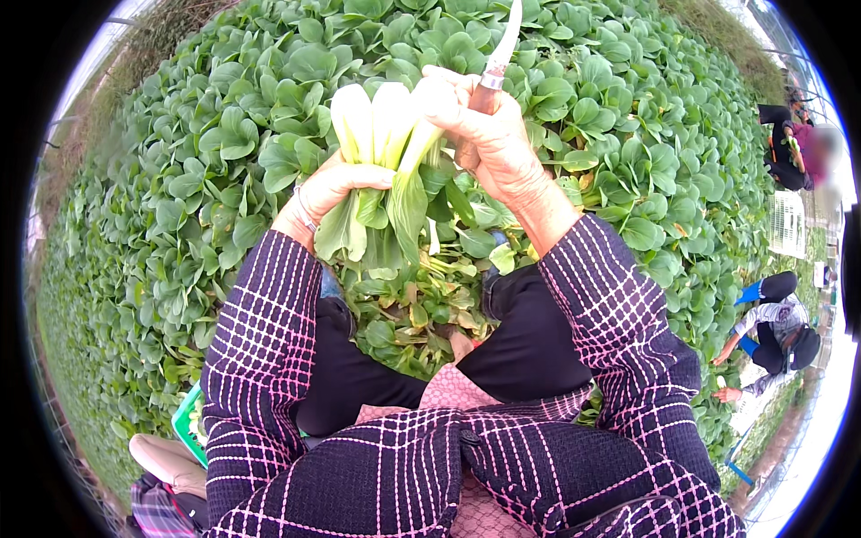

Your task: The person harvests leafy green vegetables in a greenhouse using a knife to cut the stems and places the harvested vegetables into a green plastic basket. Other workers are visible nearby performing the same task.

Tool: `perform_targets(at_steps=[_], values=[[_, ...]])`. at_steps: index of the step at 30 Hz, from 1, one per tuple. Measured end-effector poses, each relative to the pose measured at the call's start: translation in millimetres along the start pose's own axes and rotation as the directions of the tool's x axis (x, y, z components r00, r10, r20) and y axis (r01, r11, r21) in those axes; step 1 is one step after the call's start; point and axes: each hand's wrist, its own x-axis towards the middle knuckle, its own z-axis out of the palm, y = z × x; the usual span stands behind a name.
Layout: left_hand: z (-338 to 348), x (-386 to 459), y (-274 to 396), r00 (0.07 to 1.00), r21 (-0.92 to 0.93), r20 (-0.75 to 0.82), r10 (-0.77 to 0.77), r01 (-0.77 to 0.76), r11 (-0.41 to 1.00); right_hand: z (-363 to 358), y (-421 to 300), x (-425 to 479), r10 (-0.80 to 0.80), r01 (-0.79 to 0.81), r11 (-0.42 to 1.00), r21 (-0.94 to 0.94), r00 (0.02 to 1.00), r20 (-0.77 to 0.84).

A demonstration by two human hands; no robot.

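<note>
In my left hand (pixel 333 185) is a small bunch of pak choi (pixel 371 128), gripped around the stalks. The pale stem bases point away from me and the green leaves hang toward me. My right hand (pixel 494 138) grips the handle of a knife (pixel 504 47), its curved blade pointing up and away. The thumb and fingers of that same hand also touch the rightmost pak choi base, which they partly hide. Below the bunch, cut and yellowing leaves (pixel 430 296) lie on the ground between my legs.
Dense pak choi plants (pixel 296 67) grow ahead and on both sides. A green crate (pixel 185 420) stands at my left, near another person's leg (pixel 165 457). On the right, two people work along the bed's edge, with a white crate (pixel 787 225) between them.
</note>
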Motion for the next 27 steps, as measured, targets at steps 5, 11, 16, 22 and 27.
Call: perform_targets(at_steps=[5, 11, 16, 22, 27], values=[[33.7, 1.7, 1.7, 0.993, -0.197, -0.114, -0.006, -0.016, 0.98, -11.6, 1.3, 9.3, 0.028, -0.026, 1.0, 0.017, 0.99, -0.136], [-12.3, 11.4, -7.0, 0.955, -0.014, -0.156, 0.252, -0.257, 0.966, -39.6, -10.4, 21.5, -0.061, 0.072, 0.995, 0.076, 0.989, -0.136], [-38.7, 11.7, -1.2, 0.873, 0.174, -0.416, 0.254, -0.197, 0.965, -25.8, -17.1, 11.3, -0.14, 0.122, 0.982, -0.143, 0.983, -0.119], [33.1, 9.0, 3.7, 0.957, 0.257, -0.178, 0.228, -0.179, 0.95, 25.6, 10.9, 14.6, -0.091, 0.102, 0.994, 0.043, 0.975, -0.204], [3.2, 9.3, 4.4, 0.975, 0.192, -0.151, 0.165, -0.135, 0.972, 11.0, 9.7, 16.3, 0.11, -0.097, 0.975, 0.197, 0.992, -0.055]])
